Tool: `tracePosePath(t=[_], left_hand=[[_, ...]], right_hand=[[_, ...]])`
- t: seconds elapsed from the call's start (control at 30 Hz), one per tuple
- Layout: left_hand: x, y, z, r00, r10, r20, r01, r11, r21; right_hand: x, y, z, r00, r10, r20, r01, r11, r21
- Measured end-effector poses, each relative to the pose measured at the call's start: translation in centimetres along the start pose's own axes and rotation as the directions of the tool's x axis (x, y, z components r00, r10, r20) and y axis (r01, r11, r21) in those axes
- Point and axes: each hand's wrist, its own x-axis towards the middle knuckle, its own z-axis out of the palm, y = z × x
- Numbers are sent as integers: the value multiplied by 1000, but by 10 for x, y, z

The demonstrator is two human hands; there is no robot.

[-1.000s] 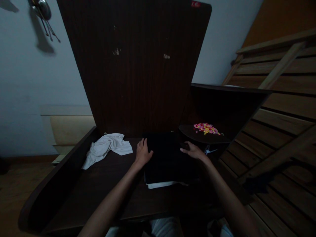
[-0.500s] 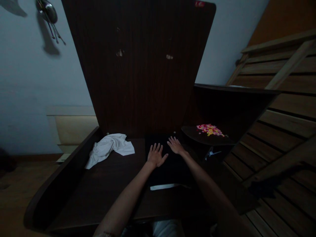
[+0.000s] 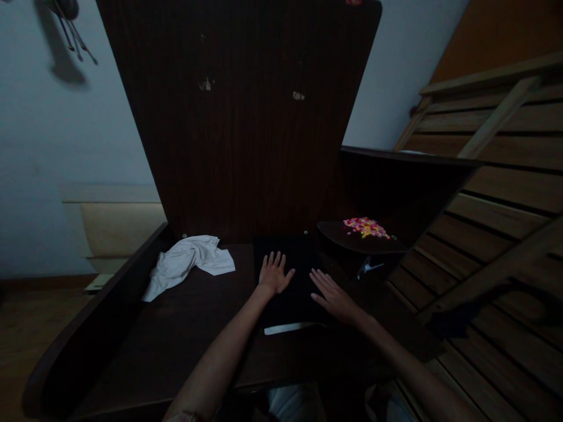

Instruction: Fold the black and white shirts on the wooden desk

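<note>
A black cloth-like piece (image 3: 292, 308) lies flat on the dark wooden desk (image 3: 193, 334), with a white strip (image 3: 285, 329) along its near edge. My left hand (image 3: 273, 275) rests palm down on its upper left part, fingers spread. Over its right side is my right hand (image 3: 333, 295), palm down, fingers stretched out towards the upper left and the thumb apart. Neither hand grips anything. The dim light hides the right border of the black piece and whether it is folded.
A crumpled white cloth (image 3: 189, 264) lies at the desk's left. On a low corner shelf (image 3: 328, 233) at the right is a pile of pink and yellow bits (image 3: 366, 227). Below it lies a small light-coloured object (image 3: 368, 267). A tall dark panel (image 3: 250, 129) closes the back.
My right hand has moved nearer, from the far edge of the black piece down along its right side. My left hand stays about where it was. The view has shifted slightly.
</note>
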Motion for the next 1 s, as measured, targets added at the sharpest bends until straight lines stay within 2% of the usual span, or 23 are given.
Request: tracePosePath(t=[0.1, 0.2, 0.3, 0.43, 0.5, 0.57, 0.7, 0.77, 0.83, 0.9, 1.0], left_hand=[[2, -1, 1, 1000, 12, -9, -12, 999, -41], [1, -1, -2, 1000, 16, 13, -15, 998, -57], [-8, 5, -5, 997, 42, 57, -39, 998, -55], [-28, 25, -5, 971, 200, 128, -188, 977, -102], [-38, 38, -3, 943, 297, 146, -279, 951, -132], [-46, 49, 0, 922, 360, 140, -343, 930, -131], [-54, 56, 5, 908, 402, 117, -395, 916, -77], [-56, 56, 7, 906, 407, 114, -402, 913, -66], [-56, 54, 9, 907, 408, 101, -404, 913, -58], [-56, 53, 10, 907, 413, 86, -410, 911, -47], [-55, 48, 5, 899, 430, 81, -426, 902, -62]], right_hand=[[-11, -2, -9, 999, 17, 35, -19, 999, 47], [-4, -2, -32, 986, 42, 162, -61, 992, 110], [21, -2, -58, 961, 69, 268, -106, 986, 126], [81, -12, -74, 983, -5, 186, -13, 995, 96], [117, -23, -70, 989, -58, 138, 46, 995, 89], [150, -39, -58, 984, -116, 137, 105, 991, 82], [196, -75, -22, 957, -154, 244, 138, 987, 82], [206, -89, -4, 955, -116, 274, 107, 993, 48], [209, -94, 8, 962, -97, 255, 96, 995, 15], [208, -92, 13, 969, -115, 218, 112, 993, 29], [202, -73, 9, 978, -132, 160, 119, 989, 92]])
